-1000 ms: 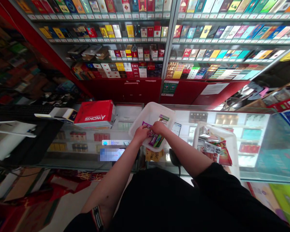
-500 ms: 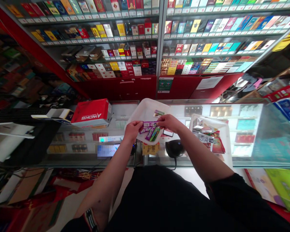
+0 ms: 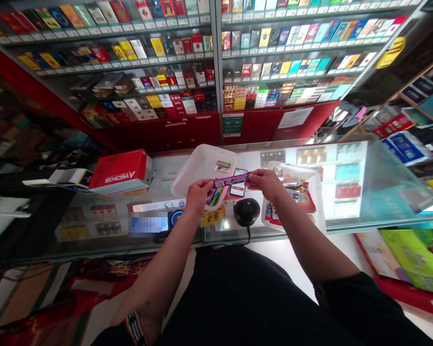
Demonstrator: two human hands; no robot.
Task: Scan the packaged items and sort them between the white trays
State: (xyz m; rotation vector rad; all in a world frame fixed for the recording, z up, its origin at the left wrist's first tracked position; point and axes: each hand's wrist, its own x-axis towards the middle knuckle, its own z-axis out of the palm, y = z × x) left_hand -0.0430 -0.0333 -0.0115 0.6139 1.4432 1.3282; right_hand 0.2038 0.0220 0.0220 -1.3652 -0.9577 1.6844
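A long, thin purple candy pack (image 3: 232,180) with a barcode is stretched between my two hands. My left hand (image 3: 197,196) pinches its left end over the white plastic tub (image 3: 185,168). The right end is pinched by my right hand (image 3: 265,182), which is beyond the tub's right side. Inside the tub, green and purple packs (image 3: 216,196) lie below the held pack, partly hidden by it and my left hand. Another small pack (image 3: 222,166) rests near the tub's far right. Behind and below the held pack, a phone (image 3: 237,190) with a lit screen lies on the counter.
A black desktop scanner (image 3: 246,211) with a cable stands before me on the glass counter (image 3: 375,192). A second white tub (image 3: 319,211) holds assorted packets at right. At left are a red box (image 3: 119,172) and a lit display (image 3: 149,223). Cigarette shelves (image 3: 216,62) line the back.
My hands have moved apart, with my right hand shifting right past the tub. The purple pack now shows full length between them, and more of the phone is visible. The camera view has shifted.
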